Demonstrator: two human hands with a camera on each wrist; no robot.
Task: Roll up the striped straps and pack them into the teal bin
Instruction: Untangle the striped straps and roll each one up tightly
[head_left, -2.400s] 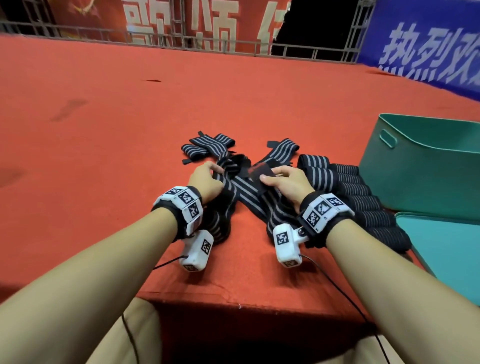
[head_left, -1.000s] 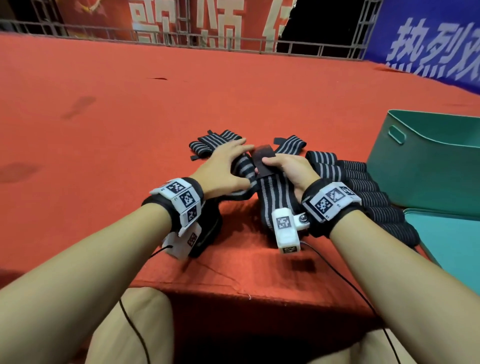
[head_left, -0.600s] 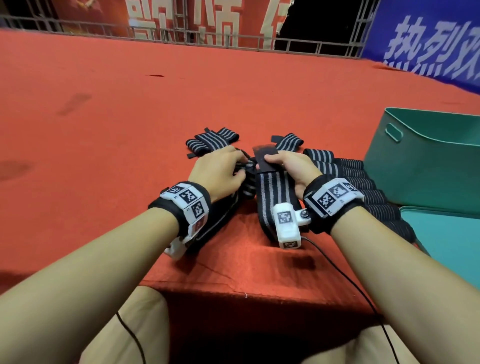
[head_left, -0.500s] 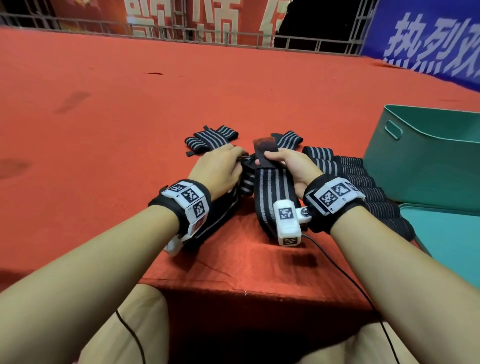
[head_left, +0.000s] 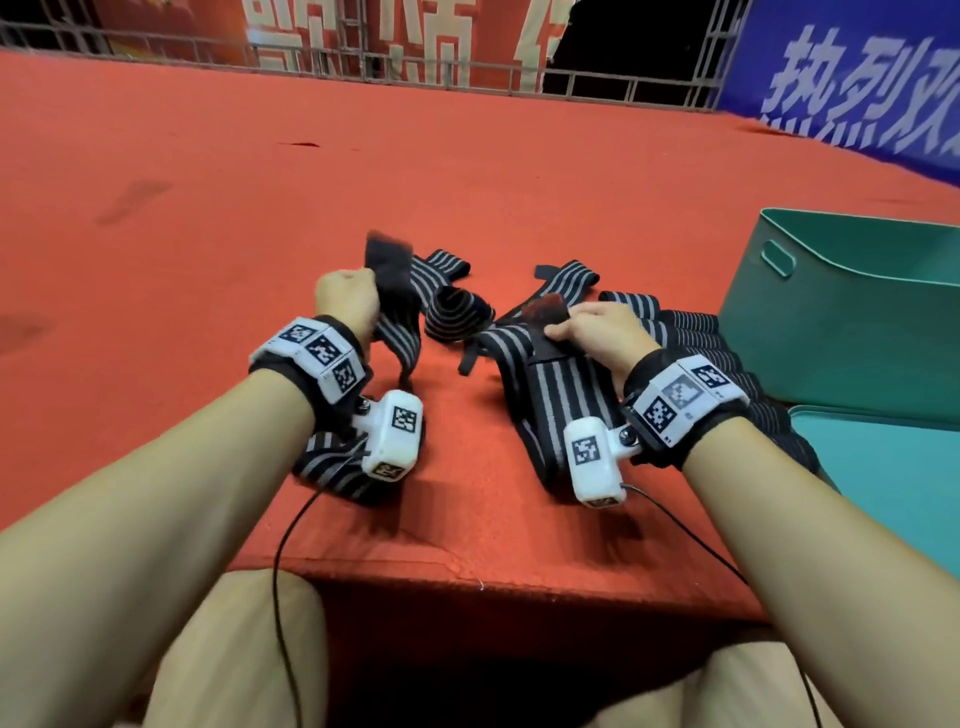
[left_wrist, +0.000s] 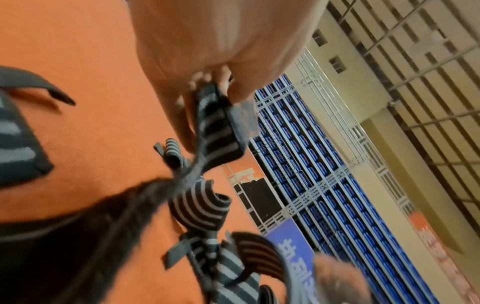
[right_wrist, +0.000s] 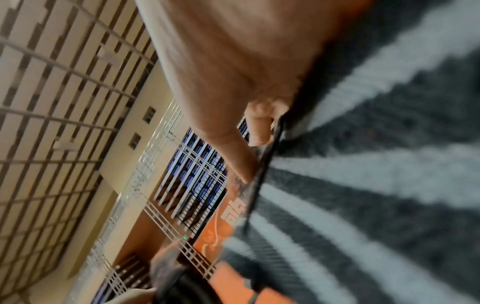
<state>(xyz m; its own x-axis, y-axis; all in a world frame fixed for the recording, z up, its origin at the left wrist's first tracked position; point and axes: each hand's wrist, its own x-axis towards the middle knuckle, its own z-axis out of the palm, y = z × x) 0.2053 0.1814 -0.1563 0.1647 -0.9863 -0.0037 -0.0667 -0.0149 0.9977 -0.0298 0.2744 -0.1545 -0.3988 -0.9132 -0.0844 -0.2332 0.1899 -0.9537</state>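
From the head view, the left hand (head_left: 345, 301) is fisted round one striped strap (head_left: 395, 332), lifted well left of the teal bin (head_left: 841, 332). The right hand (head_left: 597, 335) pins a second strap (head_left: 540, 395) flat, its fingers curled over the strap's end. Rolled straps (head_left: 691, 332) lie just beside the bin.

The left wrist view shows the fingers (left_wrist: 239, 90) pinching that strap's (left_wrist: 215, 131) end.

The right wrist view, blurred, shows the thumb (right_wrist: 233, 156) on the strap's (right_wrist: 363, 185) edge.

The step in hand looks like separating straps; next, one probably needs laying flat and rolling tightly from its end.
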